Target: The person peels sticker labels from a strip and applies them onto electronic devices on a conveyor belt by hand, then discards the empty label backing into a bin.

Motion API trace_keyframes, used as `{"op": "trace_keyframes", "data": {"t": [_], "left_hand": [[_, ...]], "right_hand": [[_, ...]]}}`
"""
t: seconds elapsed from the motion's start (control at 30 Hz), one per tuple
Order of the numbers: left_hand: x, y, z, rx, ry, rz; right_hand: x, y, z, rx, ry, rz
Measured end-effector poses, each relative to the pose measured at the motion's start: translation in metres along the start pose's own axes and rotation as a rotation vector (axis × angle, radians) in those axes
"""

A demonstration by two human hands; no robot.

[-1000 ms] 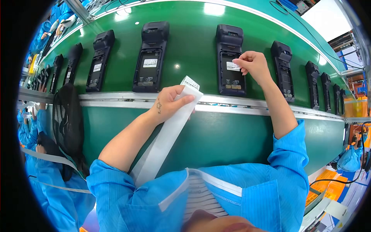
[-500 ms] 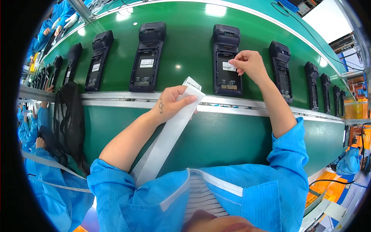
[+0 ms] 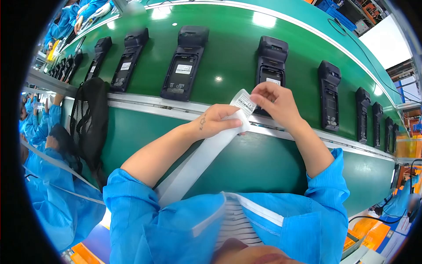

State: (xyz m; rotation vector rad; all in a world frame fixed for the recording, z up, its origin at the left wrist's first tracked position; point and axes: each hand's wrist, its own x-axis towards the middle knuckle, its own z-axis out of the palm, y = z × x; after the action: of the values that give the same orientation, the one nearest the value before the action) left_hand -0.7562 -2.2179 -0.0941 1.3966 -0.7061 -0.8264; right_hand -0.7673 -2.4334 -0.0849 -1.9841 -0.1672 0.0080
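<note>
A long white label strip runs up from beside my chest into my left hand, its thumb pressed on top. At the strip's upper end a printed white label shows barcode lines and CE-like marks. My right hand pinches at the right edge of this label, fingertips close together. Behind the right hand lies a dark handheld terminal with its back bay facing up and a white label inside; the hand covers its lower part. Left of it, another terminal bears a white label in its bay.
More terminals lie in a row along the green conveyor, such as one on the right. A metal rail edges the belt. A black mesh bag hangs at the left. Co-workers in blue sleeves stand farther left.
My right hand has left the terminal's bay and come down to the strip's end. My left hand has shifted right and the strip's top is turned up. The view has shifted.
</note>
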Motion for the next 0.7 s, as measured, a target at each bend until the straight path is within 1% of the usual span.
{"op": "trace_keyframes", "data": {"t": [0.03,0.07,0.1,0.13,0.17,0.2,0.23,0.27,0.3,0.33,0.37,0.43,0.53,0.63,0.67,0.7], "left_hand": [[0.001,-0.002,0.000,0.038,0.013,0.003],[0.003,-0.009,0.000,0.113,0.003,0.068],[0.008,-0.018,0.002,0.346,0.054,0.204],[0.010,-0.026,0.007,0.333,0.063,0.237],[0.011,-0.028,0.010,0.426,0.098,0.231],[0.013,-0.030,0.014,0.442,0.099,0.267],[0.018,-0.030,0.013,0.467,0.080,0.234],[0.018,-0.030,0.016,0.453,0.147,0.280],[0.021,-0.023,0.019,0.390,0.139,0.195],[0.025,-0.020,0.015,0.405,0.106,0.151],[0.027,-0.019,0.016,0.329,0.105,0.170],[0.028,-0.013,0.017,0.098,0.073,0.121],[0.033,-0.013,0.017,0.033,0.042,0.114],[0.037,-0.008,0.022,0.061,0.073,0.132],[0.038,-0.005,0.021,0.093,0.064,0.131],[0.039,-0.003,0.021,0.120,0.050,0.132]], "right_hand": [[-0.005,-0.001,0.003,0.062,-0.027,0.010],[-0.006,-0.003,0.008,0.129,-0.067,-0.002],[-0.010,-0.005,0.006,0.050,-0.059,-0.018],[-0.014,-0.008,0.004,0.035,-0.067,-0.019],[-0.016,-0.004,0.004,0.081,-0.069,-0.010],[-0.018,-0.018,0.000,0.040,-0.095,0.000],[-0.015,-0.005,-0.003,0.019,-0.088,-0.059],[-0.013,0.003,-0.002,0.065,-0.071,0.008],[-0.013,0.004,-0.007,0.092,-0.061,-0.012],[-0.009,0.001,-0.009,0.123,-0.050,0.003],[-0.007,-0.002,-0.012,0.145,-0.024,0.031],[-0.001,-0.011,-0.022,0.214,-0.077,0.069],[0.000,-0.015,-0.030,0.256,-0.100,0.067],[0.000,-0.023,-0.034,0.278,-0.096,0.066],[0.000,-0.023,-0.036,0.259,-0.107,0.057],[-0.001,-0.024,-0.044,0.186,-0.177,0.095]]}}
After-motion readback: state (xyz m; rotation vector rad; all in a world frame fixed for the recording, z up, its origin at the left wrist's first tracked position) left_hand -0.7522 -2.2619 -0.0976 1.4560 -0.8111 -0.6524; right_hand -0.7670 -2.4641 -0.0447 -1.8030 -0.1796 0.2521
